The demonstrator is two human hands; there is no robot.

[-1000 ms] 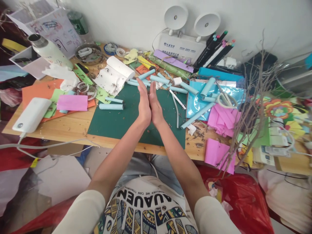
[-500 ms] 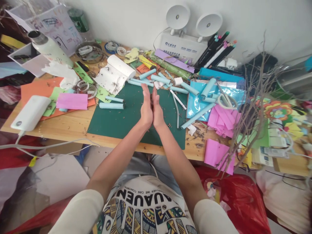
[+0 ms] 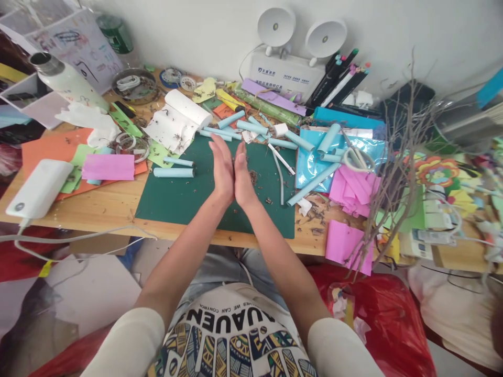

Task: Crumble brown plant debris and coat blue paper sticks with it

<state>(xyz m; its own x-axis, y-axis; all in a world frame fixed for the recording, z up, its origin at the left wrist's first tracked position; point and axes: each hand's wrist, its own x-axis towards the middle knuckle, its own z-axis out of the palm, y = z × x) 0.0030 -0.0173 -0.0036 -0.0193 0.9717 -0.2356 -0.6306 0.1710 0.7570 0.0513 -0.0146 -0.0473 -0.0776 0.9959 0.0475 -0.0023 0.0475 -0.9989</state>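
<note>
Parting suddenly, the left hand [image 3: 223, 170] and right hand [image 3: 244, 180] risked scattering the brown crumbs [image 3: 253, 177] just right of the fingers or nudging the blue tubes [image 3: 251, 126] beyond the fingertips. Each hand was flat, fingers uncurled, palms facing (anything between was hidden), over the green mat [image 3: 173, 198].

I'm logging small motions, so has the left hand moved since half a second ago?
Yes, slightly leftward: judged against the green mat, the left hand is now closer to the thicker blue tube lying there.
</note>
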